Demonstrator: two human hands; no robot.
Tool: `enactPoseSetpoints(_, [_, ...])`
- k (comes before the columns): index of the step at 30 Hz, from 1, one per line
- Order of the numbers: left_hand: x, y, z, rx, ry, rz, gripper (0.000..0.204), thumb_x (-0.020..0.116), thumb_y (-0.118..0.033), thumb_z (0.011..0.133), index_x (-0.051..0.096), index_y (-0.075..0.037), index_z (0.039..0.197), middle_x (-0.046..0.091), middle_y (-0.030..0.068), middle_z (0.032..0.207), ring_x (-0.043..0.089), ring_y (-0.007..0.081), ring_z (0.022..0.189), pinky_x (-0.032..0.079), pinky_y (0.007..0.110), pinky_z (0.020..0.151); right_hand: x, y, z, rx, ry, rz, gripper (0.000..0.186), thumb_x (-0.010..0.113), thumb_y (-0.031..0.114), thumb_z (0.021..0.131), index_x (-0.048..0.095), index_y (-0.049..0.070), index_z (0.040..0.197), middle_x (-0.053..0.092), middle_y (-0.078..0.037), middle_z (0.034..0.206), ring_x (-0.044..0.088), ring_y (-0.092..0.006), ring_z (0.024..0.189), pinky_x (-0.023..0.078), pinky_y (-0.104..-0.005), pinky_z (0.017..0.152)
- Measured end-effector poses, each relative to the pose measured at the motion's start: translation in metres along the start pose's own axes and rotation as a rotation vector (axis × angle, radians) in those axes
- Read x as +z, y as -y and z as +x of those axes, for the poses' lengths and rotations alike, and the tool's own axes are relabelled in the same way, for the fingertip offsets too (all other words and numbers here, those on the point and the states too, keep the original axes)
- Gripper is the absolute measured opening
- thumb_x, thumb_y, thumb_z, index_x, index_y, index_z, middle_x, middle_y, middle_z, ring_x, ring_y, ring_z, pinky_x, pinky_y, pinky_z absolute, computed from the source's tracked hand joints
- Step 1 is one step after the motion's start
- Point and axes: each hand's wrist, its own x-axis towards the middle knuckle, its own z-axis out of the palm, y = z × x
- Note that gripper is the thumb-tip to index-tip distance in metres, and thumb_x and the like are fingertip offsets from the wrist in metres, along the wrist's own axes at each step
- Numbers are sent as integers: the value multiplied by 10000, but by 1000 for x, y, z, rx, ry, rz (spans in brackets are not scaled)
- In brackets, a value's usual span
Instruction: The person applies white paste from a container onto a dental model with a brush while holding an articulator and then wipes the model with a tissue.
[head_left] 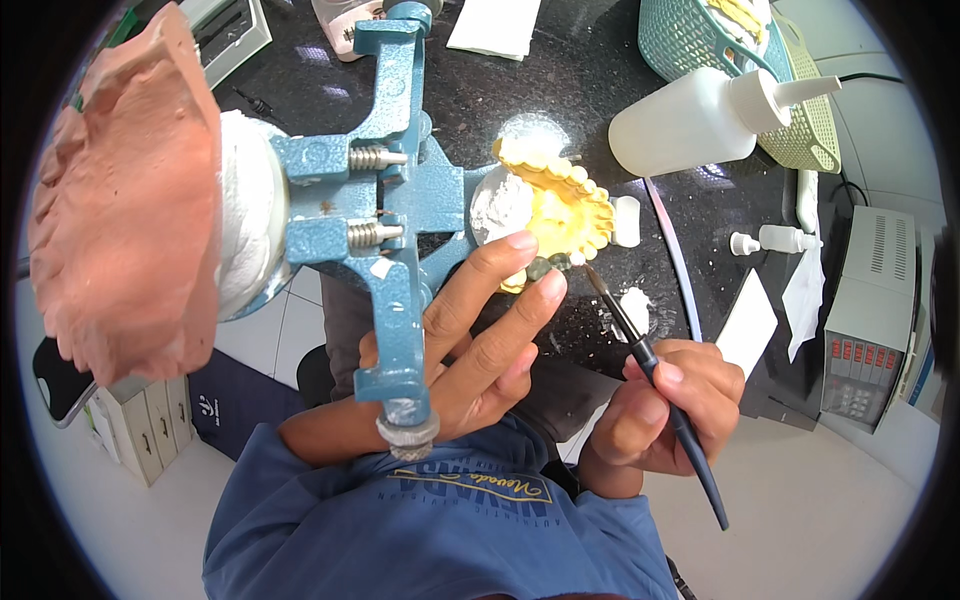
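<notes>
Left hand (468,375) partly hidden: an upright bar of the blue metal frame (425,195) crosses in front of it, covering part of the wrist and back of hand. One fingertip shows left of that bar. Index and middle fingers reach out, slightly apart, their tips at the lower side of a yellow dental cast (570,220), beside a small dark green piece (548,265); the other fingers bend beneath. Whether the tips press or only rest: cannot tell. That stretch of the cast's tooth row lies largely under the fingers.

Right hand (705,400) pinches a thin dark brush (686,432) between thumb and fingers, around the middle of its handle; the fingers hide a short length. Bristle end small and dark; contact with the green piece hard to make out.

Brush lies just off the cast's lower right, over the dark worktop (470,95). Long axis slants from upper left to lower right: bristles up-left toward the green piece, butt end down-right, beyond the hand.

Cast opens leftward, where a white plaster mound (500,208) fills the gap; its tooth row curves round to the right. White powder heap (634,310) near the brush, partly behind it. Teal basket (670,45) cut off at the top edge.
</notes>
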Motion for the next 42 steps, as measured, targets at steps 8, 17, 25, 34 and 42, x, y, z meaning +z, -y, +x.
enactPoseSetpoints(8, [-1,0,0,-1,-5,-4,504,630,-74,762,609,-79,1266,590,188,1248,673,264,1001,567,340,779,1,1,0,-7,-2,-7,226,635,-23,758,608,6,980,553,-75,817,586,-173,589,472,-260,518])
enactPoseSetpoints(17, [0,0,0,-3,-2,-12,501,631,-72,761,611,-76,1262,589,189,1251,671,268,1005,567,344,784,2,0,0,-21,-38,-6,213,630,-8,776,602,8,986,545,-73,810,581,-173,576,469,-261,514])
enactPoseSetpoints(25, [-1,0,1,1,2,-12,506,634,-67,757,609,-73,1263,584,191,1256,670,267,1005,568,339,783,0,0,1,-17,-7,-1,230,637,-18,771,603,9,997,543,-72,821,585,-173,586,472,-261,524])
enactPoseSetpoints(34, [-2,0,1,4,15,-12,505,632,-65,764,603,-70,1268,578,193,1262,668,268,1010,568,339,787,0,0,0,-18,-1,-8,248,635,-26,760,604,10,1004,546,-72,819,585,-170,588,471,-258,528])
enactPoseSetpoints(42, [-2,-1,1,-6,9,-16,499,632,-64,760,612,-76,1259,581,189,1262,666,271,1008,564,348,796,0,1,0,-19,20,-14,269,638,-34,752,605,15,1014,548,-70,823,587,-170,598,468,-265,536])
